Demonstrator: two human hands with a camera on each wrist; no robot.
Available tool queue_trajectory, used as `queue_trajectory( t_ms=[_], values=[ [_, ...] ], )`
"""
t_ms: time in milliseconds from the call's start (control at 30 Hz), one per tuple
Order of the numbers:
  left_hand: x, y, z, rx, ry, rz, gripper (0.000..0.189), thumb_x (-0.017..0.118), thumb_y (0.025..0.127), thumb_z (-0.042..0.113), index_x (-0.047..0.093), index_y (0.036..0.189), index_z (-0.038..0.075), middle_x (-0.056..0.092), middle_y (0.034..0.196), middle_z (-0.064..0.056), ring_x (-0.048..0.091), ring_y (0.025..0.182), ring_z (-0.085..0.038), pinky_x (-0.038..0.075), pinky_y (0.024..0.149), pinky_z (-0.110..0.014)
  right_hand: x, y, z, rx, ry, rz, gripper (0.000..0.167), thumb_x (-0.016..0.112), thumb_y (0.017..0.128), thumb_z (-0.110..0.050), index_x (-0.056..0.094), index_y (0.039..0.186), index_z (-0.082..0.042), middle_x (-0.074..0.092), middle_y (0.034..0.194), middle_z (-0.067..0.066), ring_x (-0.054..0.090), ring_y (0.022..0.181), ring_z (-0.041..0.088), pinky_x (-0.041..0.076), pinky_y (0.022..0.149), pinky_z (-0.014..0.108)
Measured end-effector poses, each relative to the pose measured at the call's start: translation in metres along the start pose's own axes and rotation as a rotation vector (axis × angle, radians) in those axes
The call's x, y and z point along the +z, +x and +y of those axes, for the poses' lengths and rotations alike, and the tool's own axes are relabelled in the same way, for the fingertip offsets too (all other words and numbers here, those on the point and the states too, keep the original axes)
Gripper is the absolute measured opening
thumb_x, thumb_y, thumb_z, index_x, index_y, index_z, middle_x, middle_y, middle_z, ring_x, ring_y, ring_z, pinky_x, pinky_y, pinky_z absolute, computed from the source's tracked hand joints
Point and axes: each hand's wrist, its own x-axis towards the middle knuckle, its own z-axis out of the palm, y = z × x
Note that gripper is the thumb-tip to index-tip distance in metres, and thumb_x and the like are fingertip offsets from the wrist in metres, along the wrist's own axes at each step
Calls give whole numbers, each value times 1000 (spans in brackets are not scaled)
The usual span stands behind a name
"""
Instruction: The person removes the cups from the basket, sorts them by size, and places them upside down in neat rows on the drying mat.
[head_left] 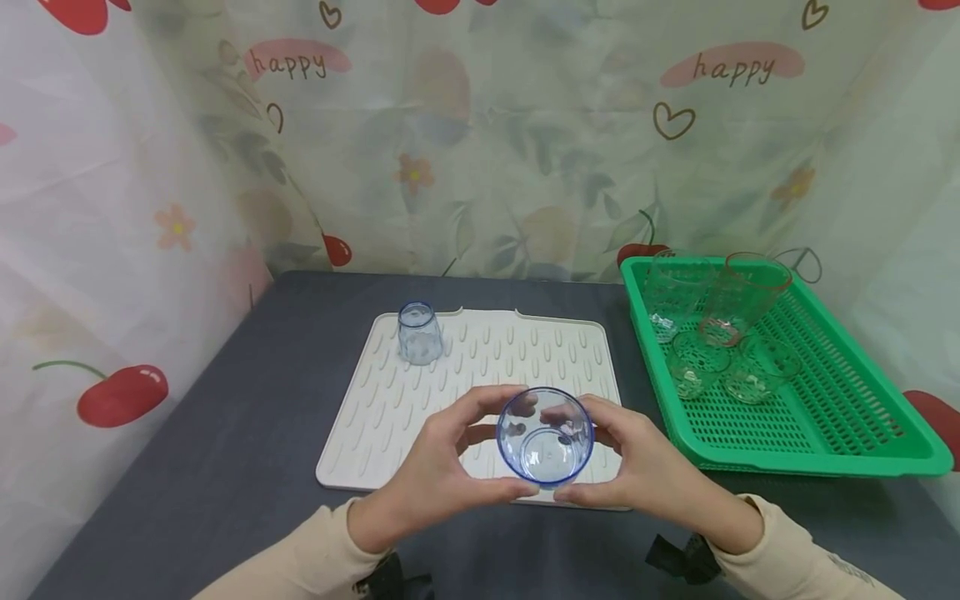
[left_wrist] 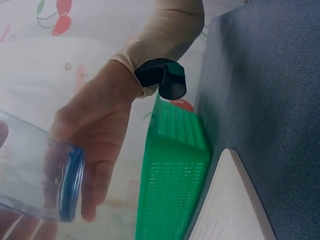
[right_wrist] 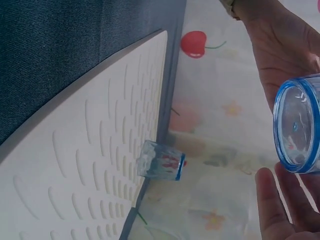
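A clear drinking glass with blue edging [head_left: 546,454] is held between both hands above the near part of a white ribbed mat [head_left: 360,450]. My left hand [head_left: 442,454] grips its left side, thumb near the front and fingers behind. From the opposite side my right hand [head_left: 645,454] holds it the same way. In the right wrist view, the thick blue ring of the held glass [right_wrist: 295,127] faces the mat. A smaller bluish glass [head_left: 420,335] stands at the mat's far left, its blue-edged end up.
To the right, a green perforated basket [head_left: 840,417] holds several clear glasses, one tall with a reddish rim [head_left: 750,292]. Dark cloth [head_left: 225,450] covers the table. A patterned curtain [head_left: 510,167] hangs behind and at both sides.
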Motion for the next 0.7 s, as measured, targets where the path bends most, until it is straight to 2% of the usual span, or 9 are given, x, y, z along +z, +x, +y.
queue_trajectory(
  t_ms=[200,400,567,700],
  values=[
    [-1,-3,-1,-31,-1,-23,80,86,68,1,45,137,7,58,128,-13,56,119,-22,54,91,-36,-1,-3,-3,-27,19,-16,58,86,74,-19,56,124,-15,64,114,-4,63,104,14,49,94,21],
    [-5,-5,0,-62,-2,-34,78,84,71,2,43,138,9,57,129,-12,55,120,-21,53,93,-37,-4,-3,-4,-62,28,13,61,87,72,-17,56,125,-14,61,118,1,61,103,11,52,90,22],
    [-13,-6,0,-70,56,-45,79,83,75,6,40,142,10,55,134,-10,52,126,-21,50,97,-36,-10,-3,-5,-114,62,56,65,86,72,-10,56,129,-11,58,122,5,59,101,11,54,86,23],
    [-24,-10,0,-95,112,-19,82,83,75,8,39,144,12,51,140,-8,50,130,-20,48,100,-36,-16,0,-6,-143,89,87,67,84,72,-2,56,132,-9,56,123,8,58,99,12,57,80,24]
  ],
)
